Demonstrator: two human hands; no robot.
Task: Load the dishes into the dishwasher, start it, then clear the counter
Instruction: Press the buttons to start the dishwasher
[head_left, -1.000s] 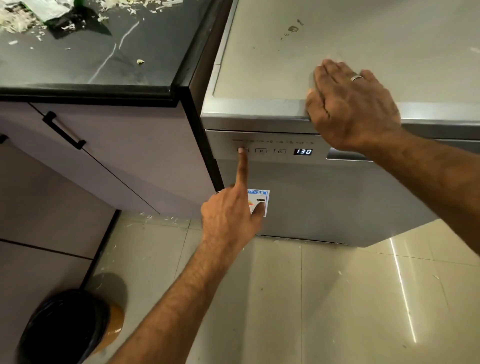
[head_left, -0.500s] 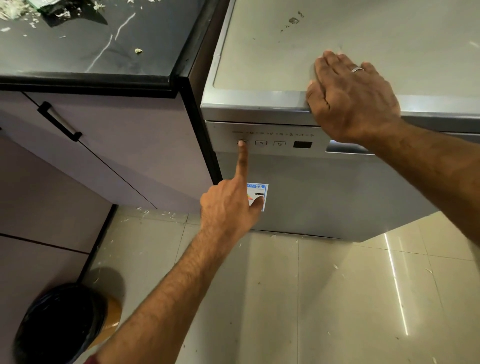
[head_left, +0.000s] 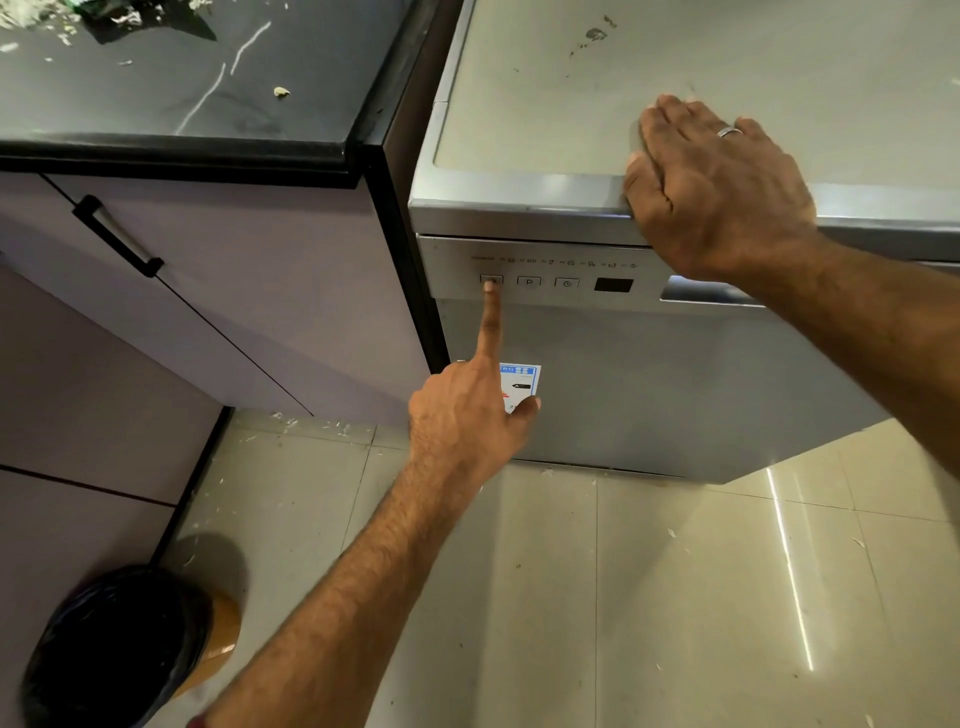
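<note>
On the head camera, your left hand (head_left: 470, 415) is pointing: index finger straight, its tip touching the leftmost button (head_left: 491, 281) on the control panel (head_left: 540, 278) of the silver dishwasher (head_left: 649, 374), the other fingers curled in, holding nothing. Your right hand (head_left: 714, 182) is lying flat, fingers straight and close together, palm pressing on the dishwasher's top front edge, a ring (head_left: 729, 131) on one finger. Dishwasher door is sitting closed; the display window (head_left: 613, 285) is reading dark. A door handle recess (head_left: 701, 291) is showing just under your right wrist, and a blue and white sticker (head_left: 522, 382) is partly hiding behind your left hand. Left of the dishwasher, the dark counter (head_left: 182, 78) is carrying pale scraps (head_left: 31, 18) at its far corner, above a lilac cabinet (head_left: 249, 291) with a black handle (head_left: 117, 236). A bin with a black liner (head_left: 119, 649) is standing on the tiled floor (head_left: 623, 597) at lower left.
</note>
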